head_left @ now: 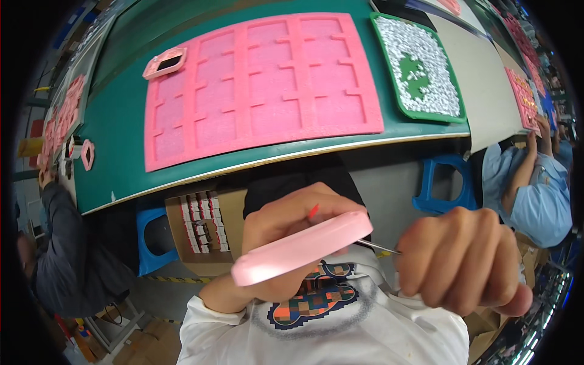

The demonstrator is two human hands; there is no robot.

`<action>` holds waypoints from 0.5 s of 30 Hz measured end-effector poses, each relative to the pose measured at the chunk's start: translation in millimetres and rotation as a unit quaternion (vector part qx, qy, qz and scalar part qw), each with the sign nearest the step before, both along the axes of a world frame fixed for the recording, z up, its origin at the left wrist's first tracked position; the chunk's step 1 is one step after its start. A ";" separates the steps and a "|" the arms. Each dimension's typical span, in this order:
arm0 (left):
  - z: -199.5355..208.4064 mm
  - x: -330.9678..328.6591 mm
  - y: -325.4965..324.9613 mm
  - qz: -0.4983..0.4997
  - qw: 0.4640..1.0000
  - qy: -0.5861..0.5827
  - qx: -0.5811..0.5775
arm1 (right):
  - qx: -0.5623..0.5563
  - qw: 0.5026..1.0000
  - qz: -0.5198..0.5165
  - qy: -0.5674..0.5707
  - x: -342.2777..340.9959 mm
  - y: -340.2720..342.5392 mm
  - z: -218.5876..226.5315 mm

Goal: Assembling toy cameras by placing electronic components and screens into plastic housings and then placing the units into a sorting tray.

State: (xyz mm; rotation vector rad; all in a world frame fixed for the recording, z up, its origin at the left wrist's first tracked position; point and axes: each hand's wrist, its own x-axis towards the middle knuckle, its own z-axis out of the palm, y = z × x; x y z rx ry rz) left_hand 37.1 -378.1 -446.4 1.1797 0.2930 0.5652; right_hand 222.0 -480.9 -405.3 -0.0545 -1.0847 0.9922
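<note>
Pink foam frame (302, 248) held edge-on over lap, below counter (121, 152); left hand (286, 222) fingers clamped round rim. Right hand (462, 258) fisted on thin metal pick (377, 246). Likely light, soft, easily torn; best gripped at rim.

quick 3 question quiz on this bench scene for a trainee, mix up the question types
1. True or false: the left hand holds a pink frame.
2. What does the right hand grip? A) a thin metal tool B) a cup C) a brush
3. Fill in: the big pink foam tray lies on a ___ table.

Key: 1 true; 2 A; 3 green
</note>
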 end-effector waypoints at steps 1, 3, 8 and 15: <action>1.3 -0.9 7.6 -0.003 0.999 0.032 0.041 | -0.026 0.999 -0.026 -0.011 6.9 -10.3 5.3; -1.6 -3.2 27.4 0.028 0.980 0.093 0.175 | -0.032 0.993 -0.087 -0.074 27.2 -12.1 12.6; 4.6 -40.6 113.7 0.119 0.855 0.285 0.417 | -0.234 0.661 -0.523 -0.485 99.8 9.8 -13.5; 34.0 -10.5 236.3 0.095 0.714 0.383 0.578 | -0.328 0.438 -0.501 -0.671 182.9 47.0 -52.8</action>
